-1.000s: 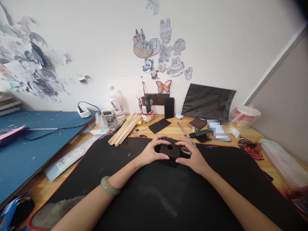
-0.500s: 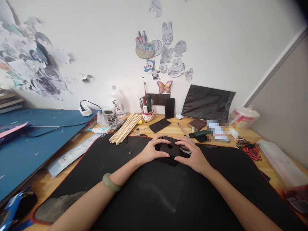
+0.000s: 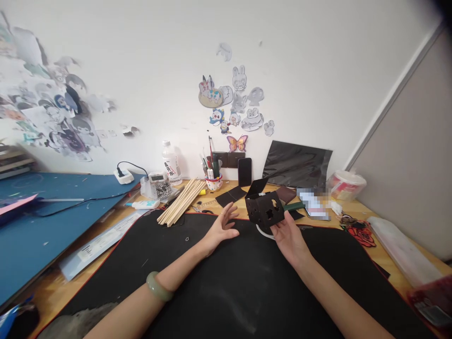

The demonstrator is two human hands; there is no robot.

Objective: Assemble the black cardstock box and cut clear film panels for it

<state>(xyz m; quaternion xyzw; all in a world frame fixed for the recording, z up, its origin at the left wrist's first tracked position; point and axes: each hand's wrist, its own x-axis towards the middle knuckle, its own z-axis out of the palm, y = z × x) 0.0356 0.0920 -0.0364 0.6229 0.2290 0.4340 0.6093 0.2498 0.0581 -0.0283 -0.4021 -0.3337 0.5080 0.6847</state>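
Observation:
A small black box with cut-out holes point(image 3: 264, 211) is held up above the mat, tilted, with a flap standing open at its top. My right hand point(image 3: 291, 240) grips its lower right corner between thumb and fingers. To the left of the box, my left hand point(image 3: 221, 230) is empty, its fingers spread and apart from the box. Under the box, a pale curved ring-like thing point(image 3: 264, 234) shows in part; the rest of it is hidden. Both forearms rest over the black mat point(image 3: 226, 282).
Behind the hands lie wooden sticks point(image 3: 181, 201), a pen cup point(image 3: 213, 181), a black phone point(image 3: 245, 172) and black card pieces point(image 3: 230, 196). A clear bottle point(image 3: 171, 162) stands by the wall. At the right are a plastic tub point(image 3: 348, 185) and a red rose patch point(image 3: 363, 234).
The black box has been lifted and turned, so its cut-out sides now show. My left hand has let go of it and opened; my right hand keeps hold. The view has tilted up slightly.

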